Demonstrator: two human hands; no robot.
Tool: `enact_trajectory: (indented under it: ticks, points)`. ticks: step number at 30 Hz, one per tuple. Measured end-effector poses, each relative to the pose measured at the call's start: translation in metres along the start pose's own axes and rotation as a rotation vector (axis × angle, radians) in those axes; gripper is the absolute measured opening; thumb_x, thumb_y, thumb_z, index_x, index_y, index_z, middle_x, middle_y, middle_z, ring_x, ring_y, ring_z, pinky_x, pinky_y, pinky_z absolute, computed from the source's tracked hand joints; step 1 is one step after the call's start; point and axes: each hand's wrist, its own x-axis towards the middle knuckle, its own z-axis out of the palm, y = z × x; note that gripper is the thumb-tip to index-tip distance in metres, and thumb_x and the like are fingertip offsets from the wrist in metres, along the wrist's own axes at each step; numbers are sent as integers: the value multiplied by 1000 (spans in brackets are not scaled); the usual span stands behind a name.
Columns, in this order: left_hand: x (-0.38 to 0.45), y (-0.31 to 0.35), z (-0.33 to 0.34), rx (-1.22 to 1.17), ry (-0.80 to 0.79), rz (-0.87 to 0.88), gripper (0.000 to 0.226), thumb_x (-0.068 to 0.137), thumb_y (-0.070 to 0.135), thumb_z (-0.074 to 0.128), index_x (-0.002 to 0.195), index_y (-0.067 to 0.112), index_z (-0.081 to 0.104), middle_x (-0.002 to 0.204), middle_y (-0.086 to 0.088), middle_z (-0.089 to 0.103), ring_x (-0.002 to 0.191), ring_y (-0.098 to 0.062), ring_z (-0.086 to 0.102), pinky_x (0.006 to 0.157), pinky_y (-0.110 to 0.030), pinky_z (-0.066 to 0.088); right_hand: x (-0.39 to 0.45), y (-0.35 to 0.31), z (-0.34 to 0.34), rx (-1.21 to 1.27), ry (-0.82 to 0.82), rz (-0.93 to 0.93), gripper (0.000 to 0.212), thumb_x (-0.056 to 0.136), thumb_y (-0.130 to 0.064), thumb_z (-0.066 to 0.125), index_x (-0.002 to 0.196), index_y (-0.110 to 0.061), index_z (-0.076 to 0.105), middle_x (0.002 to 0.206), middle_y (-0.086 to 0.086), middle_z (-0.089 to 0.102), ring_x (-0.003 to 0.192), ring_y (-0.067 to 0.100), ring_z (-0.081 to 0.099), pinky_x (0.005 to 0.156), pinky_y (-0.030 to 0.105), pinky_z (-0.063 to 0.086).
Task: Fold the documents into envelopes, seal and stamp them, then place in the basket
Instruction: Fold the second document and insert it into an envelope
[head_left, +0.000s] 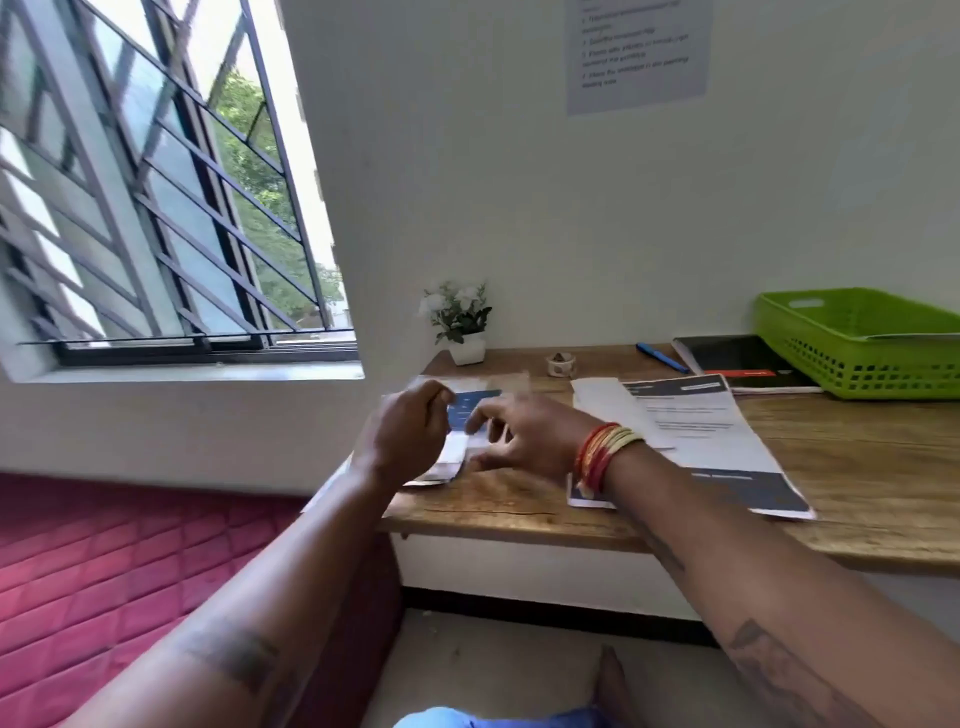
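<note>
Early days: our left hand (410, 436) and right hand (519, 441) pinching first document (460, 436) mid-fold; basket (852, 358) at 2 o'clock, contents unclear.

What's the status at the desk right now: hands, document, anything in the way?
Left hand pinching the folded document; right hand curled at its other edge, grip blurred. Green basket far right, apart. Unfolded sheets lie between.

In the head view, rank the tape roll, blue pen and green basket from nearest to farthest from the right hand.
From the right hand:
1. Tape roll, just beyond it, mid-desk.
2. Blue pen, farther right, near the wall.
3. Green basket, far right end of the desk.
</note>
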Motion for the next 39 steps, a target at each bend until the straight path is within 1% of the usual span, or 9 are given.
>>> enact_trajectory:
  ticks: [6, 11, 14, 19, 23, 28, 33, 36, 39]
  points:
    - [-27, -32, -33, -26, 59, -158, 25, 96, 33, 49, 99, 27, 73, 61, 12, 64, 69, -17, 69, 70, -35, 55, 20, -44, 37, -184, -14, -157, 43, 89, -54, 66, 126, -32, 67, 124, -4, 57, 116, 14, 48, 97, 35, 45]
    - [-34, -34, -37, -66, 110, -183, 22, 98, 25, 51, 96, 28, 72, 61, 8, 67, 63, -11, 66, 71, -35, 54, 21, -58, 44, -239, 116, -212, 21, 94, -38, 57, 100, -26, 74, 104, -4, 65, 99, 17, 60, 83, 36, 53]
    - [-34, -35, -38, -124, 159, -207, 22, 98, 24, 50, 94, 28, 71, 61, 7, 67, 65, -11, 66, 71, -34, 52, 21, -59, 43, -142, 201, -164, 18, 92, -35, 57, 100, -25, 70, 97, -6, 69, 87, 14, 64, 78, 36, 55]
    - [-38, -30, -42, -162, 373, -140, 17, 99, 29, 51, 103, 24, 67, 81, 11, 66, 71, -10, 58, 68, -22, 36, 25, -56, 41, -49, 430, -103, 11, 96, -29, 57, 104, -24, 61, 90, -1, 71, 77, 16, 67, 67, 30, 55]
    - [-35, -25, -42, -219, 403, -117, 28, 96, 39, 54, 119, 24, 58, 102, 9, 68, 56, -8, 57, 66, -30, 45, 34, -55, 27, 159, 500, -49, 17, 93, -18, 66, 108, -25, 60, 98, -1, 71, 79, 14, 68, 54, 11, 50]
    - [-28, -6, -43, -203, 340, 9, 65, 92, 49, 64, 147, 26, 38, 136, 11, 54, 67, 0, 64, 64, -16, 45, 39, -56, 1, 437, 517, -17, 25, 89, -19, 72, 110, -28, 63, 94, -3, 71, 80, 15, 71, 57, 20, 54]
    - [-16, 3, -41, -218, 338, -25, 53, 95, 31, 65, 143, 28, 43, 109, 2, 66, 76, -14, 68, 69, -29, 52, 39, -56, -9, 389, 447, 23, 18, 89, -24, 70, 106, -26, 73, 97, -11, 73, 88, 8, 68, 71, 22, 53]
    - [-13, -3, -42, -228, 363, -99, 31, 95, 22, 64, 126, 24, 60, 88, 13, 66, 67, -1, 65, 69, -33, 54, 37, -53, -7, 361, 362, 58, 12, 88, -21, 71, 98, -22, 77, 92, -8, 74, 88, 14, 69, 74, 29, 56]
    - [-17, -15, -43, -295, 303, -138, 24, 93, 27, 68, 116, 26, 64, 80, 10, 67, 65, -2, 65, 67, -33, 55, 34, -51, -5, 339, 297, 83, 13, 84, -16, 75, 95, -23, 73, 90, -4, 72, 86, 16, 68, 73, 30, 57]
